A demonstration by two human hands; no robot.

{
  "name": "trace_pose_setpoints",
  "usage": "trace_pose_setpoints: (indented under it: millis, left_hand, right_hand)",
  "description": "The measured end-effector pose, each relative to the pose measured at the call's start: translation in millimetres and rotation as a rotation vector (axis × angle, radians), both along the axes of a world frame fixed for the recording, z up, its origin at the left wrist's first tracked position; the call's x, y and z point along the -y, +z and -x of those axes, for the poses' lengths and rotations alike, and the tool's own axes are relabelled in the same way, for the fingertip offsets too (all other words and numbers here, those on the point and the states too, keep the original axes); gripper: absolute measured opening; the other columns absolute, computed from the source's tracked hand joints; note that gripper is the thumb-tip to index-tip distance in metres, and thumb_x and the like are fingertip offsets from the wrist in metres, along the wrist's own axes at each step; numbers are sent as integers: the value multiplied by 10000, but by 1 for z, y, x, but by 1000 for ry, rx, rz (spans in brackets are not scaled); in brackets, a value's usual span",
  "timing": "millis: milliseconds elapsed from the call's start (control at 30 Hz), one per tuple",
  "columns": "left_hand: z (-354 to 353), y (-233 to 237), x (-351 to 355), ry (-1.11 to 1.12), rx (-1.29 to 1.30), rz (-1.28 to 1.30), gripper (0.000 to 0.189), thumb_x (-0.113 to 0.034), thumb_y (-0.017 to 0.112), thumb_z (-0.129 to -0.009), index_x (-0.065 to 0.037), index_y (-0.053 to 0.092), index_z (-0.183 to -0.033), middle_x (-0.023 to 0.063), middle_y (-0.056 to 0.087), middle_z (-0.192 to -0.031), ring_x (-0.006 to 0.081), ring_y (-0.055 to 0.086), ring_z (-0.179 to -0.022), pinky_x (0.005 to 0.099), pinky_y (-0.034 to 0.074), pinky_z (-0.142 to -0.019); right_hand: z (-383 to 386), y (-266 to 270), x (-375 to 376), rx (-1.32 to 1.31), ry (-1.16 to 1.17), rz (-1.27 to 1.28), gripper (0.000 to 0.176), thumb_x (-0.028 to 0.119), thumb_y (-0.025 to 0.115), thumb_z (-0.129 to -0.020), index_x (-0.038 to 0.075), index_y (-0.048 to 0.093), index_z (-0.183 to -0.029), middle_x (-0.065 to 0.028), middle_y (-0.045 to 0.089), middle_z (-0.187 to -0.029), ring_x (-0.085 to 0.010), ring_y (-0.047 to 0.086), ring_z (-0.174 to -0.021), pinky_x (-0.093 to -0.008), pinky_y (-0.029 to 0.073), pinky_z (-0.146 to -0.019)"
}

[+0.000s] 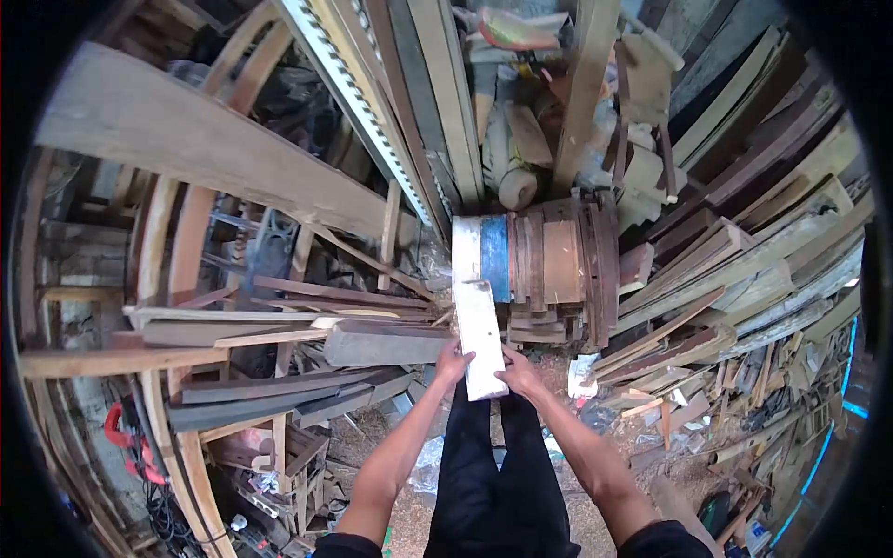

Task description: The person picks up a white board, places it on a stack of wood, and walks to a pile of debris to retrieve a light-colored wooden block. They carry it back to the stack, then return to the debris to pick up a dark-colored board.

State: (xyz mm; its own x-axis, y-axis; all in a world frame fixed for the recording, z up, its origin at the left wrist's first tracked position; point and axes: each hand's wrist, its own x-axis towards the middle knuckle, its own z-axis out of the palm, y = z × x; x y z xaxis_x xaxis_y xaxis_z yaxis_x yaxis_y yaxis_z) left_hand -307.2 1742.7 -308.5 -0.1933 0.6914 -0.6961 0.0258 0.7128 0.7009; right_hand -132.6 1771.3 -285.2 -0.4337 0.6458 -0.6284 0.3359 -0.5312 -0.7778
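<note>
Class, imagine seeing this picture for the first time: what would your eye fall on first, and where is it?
The white board, near the centre, stands out first, held between the left hand and right hand. Just beyond it, a blue strip breaks up the brown wood stack. At the lower left, a bright red object draws the eye too.

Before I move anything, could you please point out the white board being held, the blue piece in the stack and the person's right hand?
White board (481, 344): head view, middle of its upper face.
Blue piece (495, 257): head view, middle of its visible face.
Right hand (521, 372): head view, back of the hand.
</note>
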Motion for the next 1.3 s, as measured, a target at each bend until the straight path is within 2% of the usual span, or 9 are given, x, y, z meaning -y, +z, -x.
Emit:
trace_pose_setpoints:
  millis: [200,367,433,533,633,833,900,1167,1300]
  left_hand:
    - [53,-127,-63,-192,-405,-235,399,-97,644,-637,4,540,-1009,173,577,-913,273,561,-809,335,427,-718]
    - [87,-171,-128,-157,-346,-105,375,-71,630,-626,19,550,-982,173,588,-899,277,564,-831,330,423,-733]
    - [95,-187,-146,-92,-311,-132,355,-34,606,-652,14,551,-999,125,601,-842,164,558,-726,281,434,-650]
    - [97,-169,-172,-129,-374,-129,381,-40,613,-644,29,540,-1011,136,598,-843,168,558,-732,281,435,-658]
    - [106,-201,-183,-123,-392,-175,420,-72,617,-621,26,535,-1021,146,600,-885,202,575,-771,290,439,-686]
    - [93,-200,-191,-129,-480,-180,390,-69,596,-593,-4,557,-975,148,599,-870,257,580,-795,318,441,-707]
    - [90,-199,-191,-100,-543,-256,344,-37,577,-587,-20,575,-930,151,601,-810,287,575,-779,339,439,-705]
    - [89,-218,-186,-28,-309,-113,321,-79,562,-581,-17,578,-895,167,588,-882,295,560,-838,340,432,-735]
    - [94,-224,-179,-126,-469,-173,424,-87,616,-604,-22,550,-1018,110,616,-819,168,587,-623,278,451,-571]
  right_hand:
    - [53,-128,-46,13,-120,-143,640,-67,568,-667,57,337,-1251,-90,567,-945,-123,535,-755,-239,435,-668]
    - [96,-187,-97,166,-119,-355,617,5,596,-654,106,380,-1223,-124,565,-990,-182,547,-753,-270,426,-707]
    - [110,-183,-113,242,-121,-294,622,28,604,-653,108,378,-1227,-133,563,-998,-199,547,-743,-281,427,-709]
    - [121,-193,-131,340,-110,-236,637,71,616,-653,112,367,-1237,-149,557,-1011,-224,549,-730,-302,431,-708]
    - [128,-200,-144,378,-109,-230,650,87,617,-657,114,351,-1249,-159,551,-1017,-234,550,-726,-314,432,-705]
    - [129,-213,-147,391,-142,-290,647,99,616,-671,105,338,-1256,-171,552,-1000,-261,553,-753,-323,427,-719]
    - [128,-213,-150,400,-143,-163,637,13,605,-655,35,343,-1235,-210,500,-1077,-325,474,-1014,-355,373,-853]
    - [123,-227,-144,402,-143,-340,554,41,559,-674,56,388,-1201,-195,509,-1059,-330,503,-935,-363,396,-817]
    - [128,-235,-140,415,-147,-376,505,67,530,-686,46,410,-1176,-193,529,-1043,-330,535,-911,-359,424,-787]
